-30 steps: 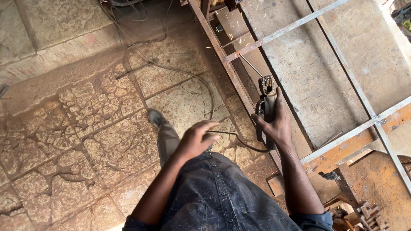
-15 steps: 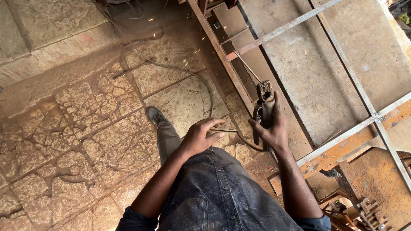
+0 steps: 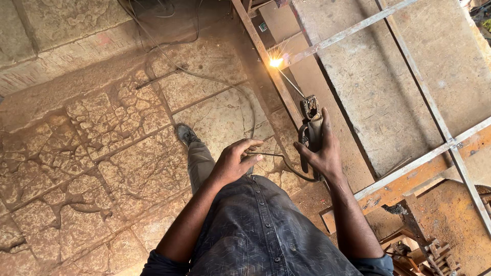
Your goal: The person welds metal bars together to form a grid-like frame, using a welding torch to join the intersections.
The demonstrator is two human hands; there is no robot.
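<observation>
Right hand (image 3: pixel 323 156) gripping electrode holder (image 3: pixel 311 125), rod sparking ahead; left hand (image 3: pixel 234 161) loosely curled holding cable (image 3: pixel 266 153).

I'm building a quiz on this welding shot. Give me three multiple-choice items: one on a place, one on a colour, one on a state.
1. Where is the bright arc?
A. on the stone floor
B. at the rod tip, on the metal frame
C. on the shoe

2. What colour is the shirt?
A. dark blue-grey
B. white
C. red

3. What is the right hand doing?
A. hanging open
B. resting on the thigh
C. gripping the electrode holder

Answers: 1 B, the glow and sparks sit where the rod meets the frame. 2 A, the buttoned cloth is dark blue-grey. 3 C, its fingers wrap the holder, while the left hand holds the cable.
</observation>
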